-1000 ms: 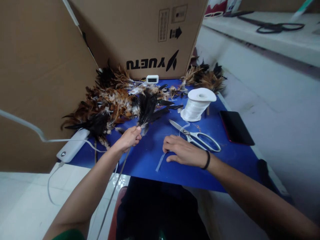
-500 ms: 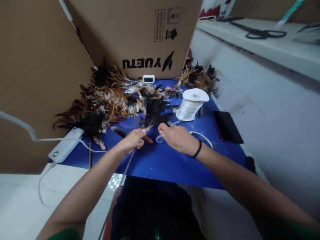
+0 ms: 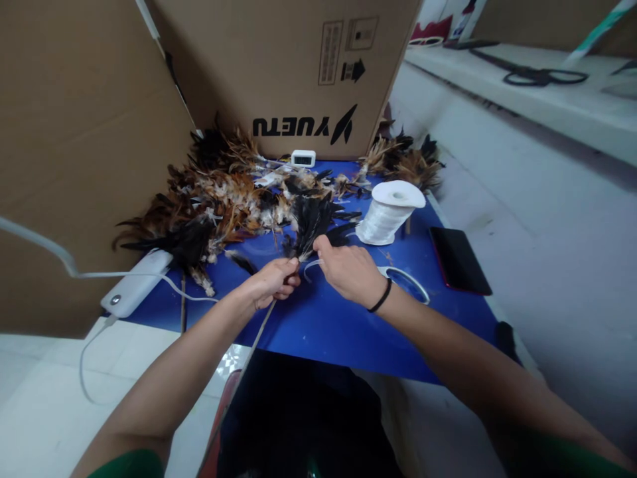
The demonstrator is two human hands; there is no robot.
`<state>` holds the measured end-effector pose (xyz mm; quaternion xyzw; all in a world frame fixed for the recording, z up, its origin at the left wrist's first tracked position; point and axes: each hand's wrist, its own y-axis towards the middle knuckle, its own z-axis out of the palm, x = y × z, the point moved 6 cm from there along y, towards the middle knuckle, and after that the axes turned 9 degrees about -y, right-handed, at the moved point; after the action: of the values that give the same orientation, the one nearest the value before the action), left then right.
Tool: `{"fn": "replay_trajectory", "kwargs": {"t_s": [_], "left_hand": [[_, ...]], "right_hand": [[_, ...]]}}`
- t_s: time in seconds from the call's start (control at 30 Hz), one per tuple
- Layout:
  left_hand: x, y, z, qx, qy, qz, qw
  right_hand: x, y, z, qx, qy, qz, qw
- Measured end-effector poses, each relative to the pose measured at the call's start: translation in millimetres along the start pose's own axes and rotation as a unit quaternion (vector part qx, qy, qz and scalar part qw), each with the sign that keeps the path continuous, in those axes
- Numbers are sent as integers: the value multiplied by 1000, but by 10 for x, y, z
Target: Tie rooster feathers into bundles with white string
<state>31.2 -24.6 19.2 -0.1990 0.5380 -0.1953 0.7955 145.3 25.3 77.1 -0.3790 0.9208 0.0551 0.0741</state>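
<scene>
My left hand is closed around the top of a thin stick and the quill ends of a bunch of black feathers. The feathers fan out above its thumb, and the stick slants down toward my lap. Close on the right, my right hand pinches a narrow white ribbon, whose short loop hangs by the feather base. Behind that hand stands a spool of white ribbon. A white-rimmed scissors handle shows beside my right wrist; the rest is covered.
Brown and black feather bunches cover the blue table's back left, with more feathers back right. A power bank with cables lies left, a phone right. Cardboard boxes rise behind; black scissors rest on the ledge.
My right hand has moved left, closer to the feather base, with the ribbon. My left hand's outstretched finger has curled in. The whole view has shifted slightly.
</scene>
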Motion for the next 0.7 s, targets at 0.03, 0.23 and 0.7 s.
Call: {"fn": "replay_trajectory", "kwargs": {"t_s": [0.03,0.23,0.7], "left_hand": [[1,-3,-5,-3,1,-2,1000],[-90,13,-78,-39,-20,53,998],[20,-21,91,21,35,-8,999]], "right_hand": [[-13,-2,-4,4,7,-3,1000],[8,-34,-39,15,48,-29,998],[-11,-57,-40,7,27,-1,1000]]}}
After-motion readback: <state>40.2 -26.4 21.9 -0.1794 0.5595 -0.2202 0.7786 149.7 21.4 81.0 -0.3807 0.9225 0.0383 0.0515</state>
